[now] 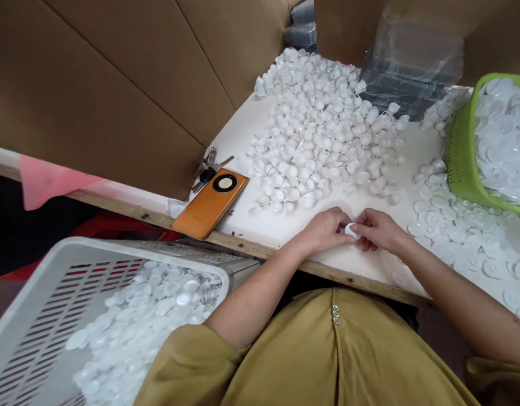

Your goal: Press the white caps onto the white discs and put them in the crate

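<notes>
An orange phone lies at the front edge of the desk, keys just beyond; brown cardboard rises alongside (a pink sheet shows beneath).

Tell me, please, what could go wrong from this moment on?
The small white piece is pinched between the fingertips of the left hand and right hand, so it might slip and drop.
The orange phone lies at the wooden table edge; a knock could perhaps send it off.
The right forearm is close to loose flat white discs, so a sideways move may scatter some.
</notes>
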`<state>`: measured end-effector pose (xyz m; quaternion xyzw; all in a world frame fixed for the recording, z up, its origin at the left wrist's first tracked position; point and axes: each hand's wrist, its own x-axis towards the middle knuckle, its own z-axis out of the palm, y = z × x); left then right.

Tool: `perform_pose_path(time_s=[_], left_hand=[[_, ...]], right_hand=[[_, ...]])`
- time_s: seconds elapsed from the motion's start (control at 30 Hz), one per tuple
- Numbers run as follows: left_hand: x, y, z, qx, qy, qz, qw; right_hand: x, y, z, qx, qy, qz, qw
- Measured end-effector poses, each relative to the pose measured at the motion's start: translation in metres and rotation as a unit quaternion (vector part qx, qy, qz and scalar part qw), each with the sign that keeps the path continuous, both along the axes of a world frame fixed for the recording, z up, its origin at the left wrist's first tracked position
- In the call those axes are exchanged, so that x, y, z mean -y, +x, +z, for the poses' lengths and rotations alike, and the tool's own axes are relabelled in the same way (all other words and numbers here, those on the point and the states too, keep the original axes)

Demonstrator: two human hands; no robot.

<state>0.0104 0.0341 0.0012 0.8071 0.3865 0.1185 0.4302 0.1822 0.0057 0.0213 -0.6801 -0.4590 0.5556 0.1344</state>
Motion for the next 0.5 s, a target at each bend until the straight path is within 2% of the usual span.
perform_pose_path(time_s=[0.1, 0.33, 0.43, 0.5], left_hand=[[-0.003, 0.005, 0.002, -0.033, -0.012, 0.024, 0.999], [-0.01, 0.013, 0.004, -0.087, -0.031, 0.01, 0.996], [-0.006, 0.016, 0.003, -0.067, -0.039, 0.018, 0.997], [-0.001, 0.014, 0.005, -0.021, -0.061, 0.035, 0.997]], right_hand=[[-0.004, 0.003, 0.0, -0.012, -0.021, 0.007, 1.0], [-0.004, 0.005, -0.01, -0.009, -0.023, 0.013, 1.0], [0.0, 0.003, -0.012, -0.009, 0.008, 0.034, 0.999], [0.004, 0.01, -0.012, -0.004, 0.063, 0.052, 0.997]])
